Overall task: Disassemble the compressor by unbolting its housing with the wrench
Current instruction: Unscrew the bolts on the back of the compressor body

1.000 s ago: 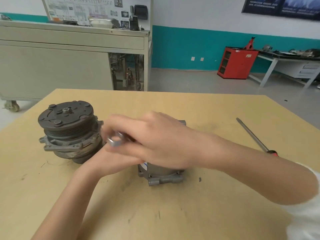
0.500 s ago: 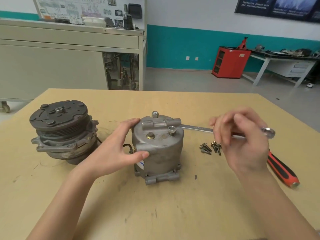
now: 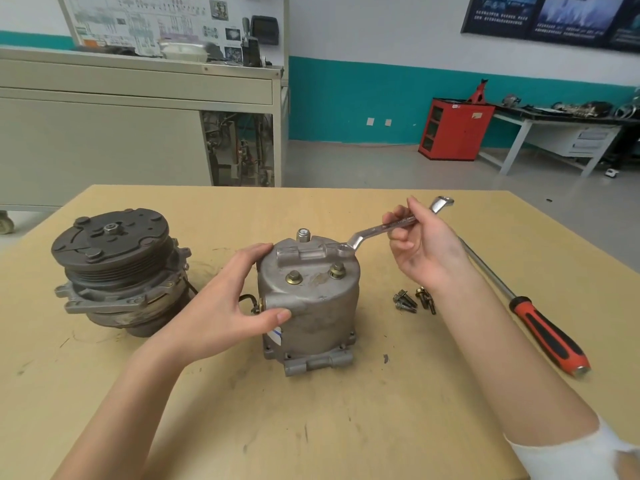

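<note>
A grey metal compressor housing (image 3: 311,306) stands upright in the middle of the wooden table (image 3: 311,427). My left hand (image 3: 225,306) holds its left side, thumb across the front and fingers over the top edge. My right hand (image 3: 422,244) grips the shaft of a silver wrench (image 3: 377,230). The wrench's ring end sits over a bolt (image 3: 343,251) on the housing's top right. Two more bolts (image 3: 293,278) show on the top face. The wrench's open end (image 3: 441,202) sticks out past my fingers.
The separated clutch and pulley half (image 3: 117,268) lies at the left. Several loose bolts (image 3: 414,301) lie right of the housing. A long screwdriver with a red and black handle (image 3: 543,330) lies at the right. A cabinet (image 3: 138,126) stands beyond the table.
My right hand swung the wrench from over the housing's left side round to the right, then back toward the far right. My left hand stayed on the housing.
</note>
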A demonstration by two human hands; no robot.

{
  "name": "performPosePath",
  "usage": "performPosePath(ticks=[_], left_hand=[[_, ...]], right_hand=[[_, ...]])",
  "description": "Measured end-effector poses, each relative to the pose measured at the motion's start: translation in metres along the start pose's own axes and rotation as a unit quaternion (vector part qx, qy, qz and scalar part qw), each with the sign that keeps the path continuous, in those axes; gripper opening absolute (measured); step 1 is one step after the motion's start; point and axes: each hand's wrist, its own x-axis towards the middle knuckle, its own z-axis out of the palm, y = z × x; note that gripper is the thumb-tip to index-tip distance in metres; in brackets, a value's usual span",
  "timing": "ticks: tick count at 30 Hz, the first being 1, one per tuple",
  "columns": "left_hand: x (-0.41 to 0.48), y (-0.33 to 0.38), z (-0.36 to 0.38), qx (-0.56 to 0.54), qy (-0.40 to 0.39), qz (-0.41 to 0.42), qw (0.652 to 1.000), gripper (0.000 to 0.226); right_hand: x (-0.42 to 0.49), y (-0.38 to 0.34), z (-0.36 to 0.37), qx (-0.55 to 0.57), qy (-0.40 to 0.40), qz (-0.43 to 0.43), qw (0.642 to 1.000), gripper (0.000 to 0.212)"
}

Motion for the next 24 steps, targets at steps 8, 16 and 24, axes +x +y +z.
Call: performPosePath(ticks=[8,16,24], left_hand=[[0.001,-0.001,-0.001,-0.001,-0.002,-0.006,1.0,0.089],[0.001,-0.002,0.0,-0.002,-0.003,-0.013,1.0,0.096],[0.0,-0.002,0.0,0.002,0.002,-0.005,1.0,0.084]], right_hand=[[-0.025,-0.042,0.022,-0.569,-0.052,-0.252,0.781,0.011],[-0.04,0.011,0.023,-0.737,-0.159,-0.173,0.633,0.028],[-0.04,-0.021,0.022,-0.643,-0.117,-0.292,0.699,0.005]])
